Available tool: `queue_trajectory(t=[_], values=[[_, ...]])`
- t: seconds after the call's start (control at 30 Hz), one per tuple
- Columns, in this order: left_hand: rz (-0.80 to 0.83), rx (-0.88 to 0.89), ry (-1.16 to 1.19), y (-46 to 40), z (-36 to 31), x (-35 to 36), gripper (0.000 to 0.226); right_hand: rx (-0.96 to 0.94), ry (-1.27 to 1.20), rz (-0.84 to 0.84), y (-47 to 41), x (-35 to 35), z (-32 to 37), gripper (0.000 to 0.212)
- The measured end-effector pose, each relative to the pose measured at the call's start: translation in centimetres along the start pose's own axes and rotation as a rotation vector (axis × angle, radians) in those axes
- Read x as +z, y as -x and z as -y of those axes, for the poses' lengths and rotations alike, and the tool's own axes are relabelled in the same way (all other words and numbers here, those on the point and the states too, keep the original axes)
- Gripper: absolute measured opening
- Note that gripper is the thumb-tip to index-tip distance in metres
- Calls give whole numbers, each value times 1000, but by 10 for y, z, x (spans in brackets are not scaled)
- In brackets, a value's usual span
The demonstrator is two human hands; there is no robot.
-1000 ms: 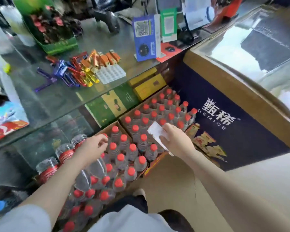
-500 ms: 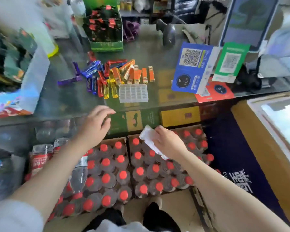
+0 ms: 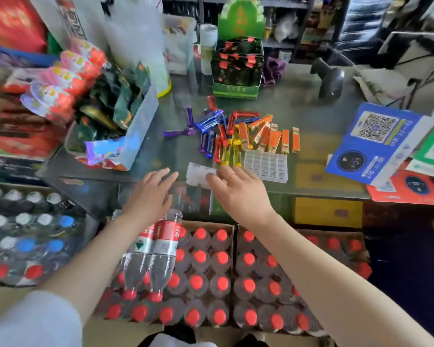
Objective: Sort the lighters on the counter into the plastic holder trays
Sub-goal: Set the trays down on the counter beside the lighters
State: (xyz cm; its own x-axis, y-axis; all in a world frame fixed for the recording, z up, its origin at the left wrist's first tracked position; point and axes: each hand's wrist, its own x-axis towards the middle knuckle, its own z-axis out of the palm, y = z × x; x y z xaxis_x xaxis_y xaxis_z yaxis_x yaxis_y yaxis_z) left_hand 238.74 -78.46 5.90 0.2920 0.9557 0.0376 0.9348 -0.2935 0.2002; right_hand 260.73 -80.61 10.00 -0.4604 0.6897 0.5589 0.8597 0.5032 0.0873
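So the lighters (image 3: pixel 238 132) are all in a loose heap in the middle of the glass counter (image 3: pixel 318 116): purple and blue ones on the left side, red and yellow in the middle, orange ones lined up on the right. Nothing's in a slot yet as far as I can see.

Two clear trays here. One tray (image 3: pixel 266 164) sits flat just in front of the orange lighters, empty grid showing. The second tray (image 3: pixel 198 173) is at the counter's near edge, right in front of the yellow lighters, and the right hand (image 3: pixel 238 191) is on it, fingers laid over its right end. Looks like a light hold, but I can't tell if the thumb is actually pinching under it. There's a ring on one finger.

The left hand (image 3: pixel 150 194) is flat and spread, palm down, holding nothing, hovering at the counter edge just left of that tray, not touching it.

Other stuff: a green display box (image 3: pixel 236 78) behind the pile, a clear bin of snack packets (image 3: pixel 135 121) off to the left, a blue QR sign (image 3: pixel 371 144) on the right, and cartons of red-capped bottles (image 3: pixel 211 271) down on the floor under both arms.
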Motion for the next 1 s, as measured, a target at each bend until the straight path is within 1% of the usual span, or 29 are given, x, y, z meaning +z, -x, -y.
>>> queue_trajectory(t=[0.1, 0.2, 0.27, 0.37, 0.4, 0.47, 0.53, 0.6, 0.67, 0.7, 0.77, 0.87, 0.93, 1.0], values=[[32, 59, 235, -7, 31, -14, 74, -74, 108, 5, -7, 25, 16, 30], [136, 86, 355, -12, 56, -21, 91, -66, 94, 60, -16, 48, 29, 37], [206, 107, 373, -15, 64, -22, 99, -49, 62, 90, -20, 58, 34, 31], [195, 134, 378, -21, 69, -23, 96, -49, 3, 215, -23, 64, 38, 36], [178, 129, 397, -23, 69, -23, 95, -32, -26, 239, -25, 63, 40, 33], [151, 136, 434, -25, 65, -24, 97, 46, -107, 235, -29, 59, 40, 24], [140, 150, 447, -27, 62, -22, 101, 173, -162, 186, -39, 54, 37, 24], [121, 158, 453, -31, 58, -20, 103, 396, -249, 169, -55, 52, 30, 22], [92, 153, 496, -38, 54, -19, 102, 640, -331, 216, -73, 55, 20, 20], [88, 146, 519, -42, 53, -19, 101, 719, -340, 263, -82, 58, 16, 20], [106, 138, 527, -50, 51, -19, 102, 782, -302, 338, -96, 65, 11, 21], [133, 148, 482, -57, 51, -18, 101, 812, -251, 405, -108, 75, 9, 19], [140, 155, 453, -56, 52, -19, 98, 810, -226, 417, -113, 80, 7, 17], [144, 160, 421, -52, 54, -19, 96, 820, -221, 407, -118, 83, 5, 19]])
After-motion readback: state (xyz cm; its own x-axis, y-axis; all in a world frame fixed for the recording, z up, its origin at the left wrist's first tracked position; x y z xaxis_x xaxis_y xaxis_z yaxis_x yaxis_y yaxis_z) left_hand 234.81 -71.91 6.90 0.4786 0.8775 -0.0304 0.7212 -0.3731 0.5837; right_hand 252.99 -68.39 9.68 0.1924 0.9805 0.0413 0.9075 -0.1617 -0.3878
